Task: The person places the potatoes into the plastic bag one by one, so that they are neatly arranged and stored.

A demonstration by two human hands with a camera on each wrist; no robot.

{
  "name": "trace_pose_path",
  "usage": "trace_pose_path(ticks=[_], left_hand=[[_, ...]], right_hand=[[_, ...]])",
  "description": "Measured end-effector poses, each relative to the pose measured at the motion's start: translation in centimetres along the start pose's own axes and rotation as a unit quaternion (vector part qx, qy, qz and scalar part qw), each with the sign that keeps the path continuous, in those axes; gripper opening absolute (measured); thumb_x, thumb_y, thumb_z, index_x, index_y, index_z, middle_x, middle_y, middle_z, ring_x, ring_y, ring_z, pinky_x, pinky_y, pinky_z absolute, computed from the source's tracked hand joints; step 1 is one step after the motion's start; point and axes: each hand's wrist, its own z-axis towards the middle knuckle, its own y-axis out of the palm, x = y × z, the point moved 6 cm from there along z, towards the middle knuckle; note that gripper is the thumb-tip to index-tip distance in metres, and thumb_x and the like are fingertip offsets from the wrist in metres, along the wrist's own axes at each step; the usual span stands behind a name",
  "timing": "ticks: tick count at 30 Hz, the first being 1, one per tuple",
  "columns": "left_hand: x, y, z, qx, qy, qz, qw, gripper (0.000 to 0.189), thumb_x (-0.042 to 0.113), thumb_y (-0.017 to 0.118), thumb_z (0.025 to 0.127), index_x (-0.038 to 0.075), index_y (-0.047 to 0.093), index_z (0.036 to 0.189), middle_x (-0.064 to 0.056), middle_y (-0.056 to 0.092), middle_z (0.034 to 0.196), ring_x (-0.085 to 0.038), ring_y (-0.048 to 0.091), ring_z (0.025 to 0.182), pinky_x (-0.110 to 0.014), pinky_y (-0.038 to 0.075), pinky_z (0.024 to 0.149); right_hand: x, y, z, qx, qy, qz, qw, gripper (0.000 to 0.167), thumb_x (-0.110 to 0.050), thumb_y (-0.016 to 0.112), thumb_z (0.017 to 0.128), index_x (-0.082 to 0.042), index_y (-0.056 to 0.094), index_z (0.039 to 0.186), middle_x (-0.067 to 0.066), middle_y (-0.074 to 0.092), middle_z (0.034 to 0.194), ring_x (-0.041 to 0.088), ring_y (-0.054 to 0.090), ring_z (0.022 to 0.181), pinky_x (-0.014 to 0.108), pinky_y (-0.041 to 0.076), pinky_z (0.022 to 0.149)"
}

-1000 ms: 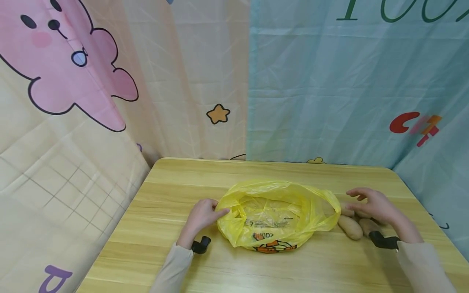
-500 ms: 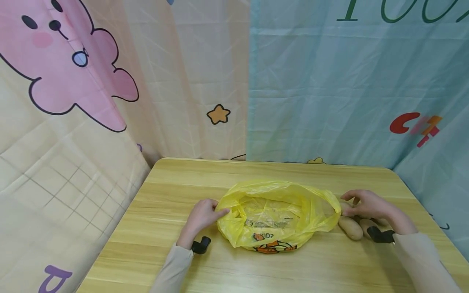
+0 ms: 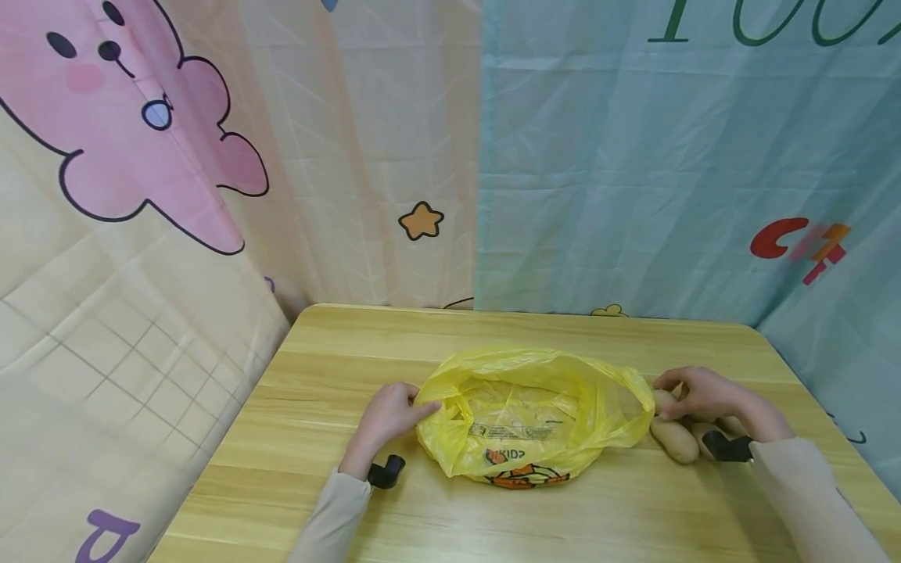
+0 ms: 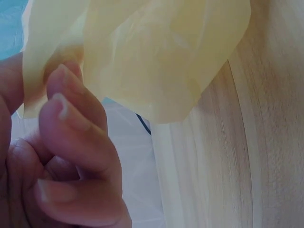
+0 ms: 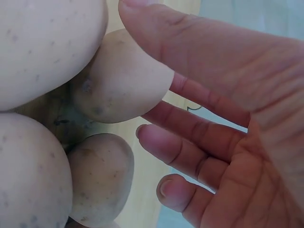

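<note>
A yellow plastic bag (image 3: 524, 461) stands on the table with its mouth spread wide and dark and orange print on its front. My left hand (image 3: 389, 412) pinches the left rim of the bag; in the left wrist view the thin yellow film (image 4: 152, 61) runs between thumb and fingers. Right of the bag lie several potatoes in a heap, one of them a long potato (image 3: 674, 440) in front. My right hand (image 3: 711, 397) holds a potato (image 5: 126, 78), thumb on the near side and fingers behind it. Part of the heap is hidden under this hand.
The light wooden table (image 3: 338, 360) bears the bag and the potatoes. Printed curtains (image 3: 352, 156) hang behind it and along both sides. A black wrist-worn device (image 3: 386, 471) sits at the left wrist, with another black device (image 3: 728, 447) at the right.
My right hand has moved left and down onto the potatoes, and its fingers have closed round one. The left hand and the bag have stayed in place.
</note>
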Motion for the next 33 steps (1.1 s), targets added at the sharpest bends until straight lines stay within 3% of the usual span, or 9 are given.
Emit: trace_pose_path(ticks=[12, 33], left_hand=[[-0.1, 0.1, 0.0, -0.006, -0.001, -0.002, 1.0000, 0.037, 0.037, 0.069, 0.086, 0.014, 0.053, 0.062, 0.007, 0.036, 0.050, -0.007, 0.031, 0.044, -0.023, 0.025, 0.043], [-0.1, 0.1, 0.0, -0.007, -0.005, -0.005, 0.9999, 0.035, 0.036, 0.069, 0.087, 0.013, 0.056, 0.064, 0.006, 0.038, 0.051, -0.008, 0.033, 0.045, -0.023, 0.027, 0.045]], right_hand=[[0.9, 0.5, 0.5, -0.014, 0.015, -0.012, 0.9997, 0.053, -0.023, 0.080, 0.077, 0.010, 0.057, 0.112, 0.014, 0.063, 0.098, 0.028, 0.059, 0.086, 0.039, 0.047, 0.070], [1.8, 0.8, 0.9, -0.024, 0.027, 0.020, 0.9991, 0.051, -0.026, 0.078, 0.080, 0.008, 0.058, 0.112, 0.007, 0.062, 0.094, 0.020, 0.057, 0.081, 0.037, 0.047, 0.069]])
